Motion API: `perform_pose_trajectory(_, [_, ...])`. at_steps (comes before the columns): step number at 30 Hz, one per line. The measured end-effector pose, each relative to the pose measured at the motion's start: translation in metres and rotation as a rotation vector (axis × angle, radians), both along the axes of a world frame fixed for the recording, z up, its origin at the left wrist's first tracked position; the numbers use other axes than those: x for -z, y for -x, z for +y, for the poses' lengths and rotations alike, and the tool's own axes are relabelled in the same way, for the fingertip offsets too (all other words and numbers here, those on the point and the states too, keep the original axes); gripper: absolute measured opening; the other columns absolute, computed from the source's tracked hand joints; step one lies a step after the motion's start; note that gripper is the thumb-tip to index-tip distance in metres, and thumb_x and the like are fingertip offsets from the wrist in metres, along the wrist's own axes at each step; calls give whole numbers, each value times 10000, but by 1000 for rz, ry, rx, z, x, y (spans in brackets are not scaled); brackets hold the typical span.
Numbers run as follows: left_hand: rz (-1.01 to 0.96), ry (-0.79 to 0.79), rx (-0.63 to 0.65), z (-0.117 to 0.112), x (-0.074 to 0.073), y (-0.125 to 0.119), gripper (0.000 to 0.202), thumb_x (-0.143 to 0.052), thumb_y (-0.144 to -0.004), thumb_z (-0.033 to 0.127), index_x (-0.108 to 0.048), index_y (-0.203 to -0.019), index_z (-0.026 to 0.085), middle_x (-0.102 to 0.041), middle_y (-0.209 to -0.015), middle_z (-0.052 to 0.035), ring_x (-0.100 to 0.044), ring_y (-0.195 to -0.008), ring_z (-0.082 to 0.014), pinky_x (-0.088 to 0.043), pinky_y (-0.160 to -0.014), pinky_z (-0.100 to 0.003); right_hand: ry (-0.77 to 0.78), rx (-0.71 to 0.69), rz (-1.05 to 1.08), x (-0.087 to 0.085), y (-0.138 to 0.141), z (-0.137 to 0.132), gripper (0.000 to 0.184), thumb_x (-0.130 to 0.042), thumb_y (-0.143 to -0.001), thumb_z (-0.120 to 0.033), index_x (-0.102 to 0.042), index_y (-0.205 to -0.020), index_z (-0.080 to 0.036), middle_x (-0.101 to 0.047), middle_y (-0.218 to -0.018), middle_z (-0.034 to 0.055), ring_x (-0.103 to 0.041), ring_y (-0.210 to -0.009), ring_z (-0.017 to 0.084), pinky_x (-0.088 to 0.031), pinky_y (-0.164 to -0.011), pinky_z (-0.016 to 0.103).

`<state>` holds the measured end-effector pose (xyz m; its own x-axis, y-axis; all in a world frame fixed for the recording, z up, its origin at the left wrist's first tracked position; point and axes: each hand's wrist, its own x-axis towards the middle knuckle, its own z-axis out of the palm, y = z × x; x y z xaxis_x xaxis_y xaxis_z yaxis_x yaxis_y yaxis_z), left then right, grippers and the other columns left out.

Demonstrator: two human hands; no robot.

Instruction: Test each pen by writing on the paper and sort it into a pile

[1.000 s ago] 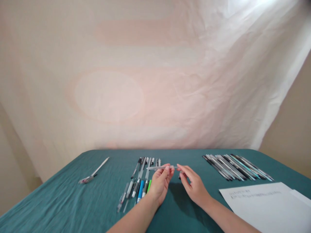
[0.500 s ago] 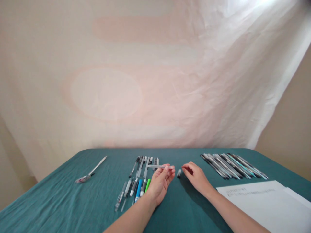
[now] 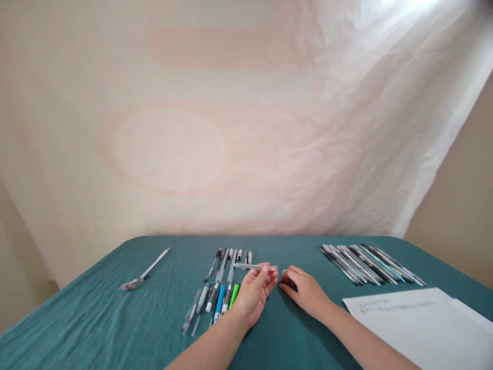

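Note:
My left hand point(image 3: 259, 290) pinches a slim clear pen barrel point(image 3: 248, 265) between thumb and fingers. The barrel lies nearly level, its far end pointing left over the upper group of pens point(image 3: 224, 262). At the middle of the table my right hand point(image 3: 304, 290) has its fingers curled round a small pen cap point(image 3: 284, 272). Only the cap's top shows past the fingers. Below and left of my left hand lie markers and pens, among them a blue marker point(image 3: 220, 300) and a green marker point(image 3: 234, 295).
On the right a row of several pens point(image 3: 370, 264) lies slanted on the green cloth point(image 3: 96, 308). Closer in are white sheets of paper point(image 3: 416, 324) with writing. At the left a white pen point(image 3: 156, 261) lies beside small clear and dark parts point(image 3: 133, 283).
My right hand has moved left and down onto the pen cap, closing its fingers round it. My left hand stays almost in place with the pen barrel.

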<state>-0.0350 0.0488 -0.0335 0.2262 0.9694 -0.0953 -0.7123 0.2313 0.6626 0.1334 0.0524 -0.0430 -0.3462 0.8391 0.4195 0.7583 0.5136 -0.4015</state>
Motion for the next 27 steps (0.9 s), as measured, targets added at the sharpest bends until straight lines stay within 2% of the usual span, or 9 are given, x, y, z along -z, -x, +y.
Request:
perform_pose_trajectory(10, [18,-17,10,0,1,-1,143,-640,-782,152,-566,-901,123,-676,-897,-108,-642,-789,-148,-497,-780,-280,-55,-19,-7,-7,4,-5,69,-506,-799,-167,-561,-804,-209,-576,-769,25,-552,-720,174,-442,-657,273])
perform_pose_trajectory(14, [21,-17,7,0,2,-1,148,-637,-786,156,-557,-905,122,-677,-894,-108,-642,-791,-147,-493,-779,-274,-85,-33,185,-4,3,-3,83,-480,-812,-171,-552,-833,-206,-569,-778,21,-556,-681,156,-461,-650,273])
perform_pose_trajectory(18, [22,-18,4,2,3,-1,147,-633,-790,157,-554,-908,122,-677,-887,-104,-640,-790,-146,-491,-778,-272,-139,-97,405,-5,5,-2,80,-470,-830,-179,-545,-847,-199,-565,-842,42,-566,-739,155,-478,-696,281])
perform_pose_trajectory(27, [27,-36,18,0,3,-1,162,-653,-774,169,-558,-899,128,-679,-869,-98,-634,-793,-147,-475,-799,-282,-183,-130,499,-12,10,-8,68,-501,-824,-174,-557,-852,-200,-575,-857,49,-562,-796,166,-480,-714,287])
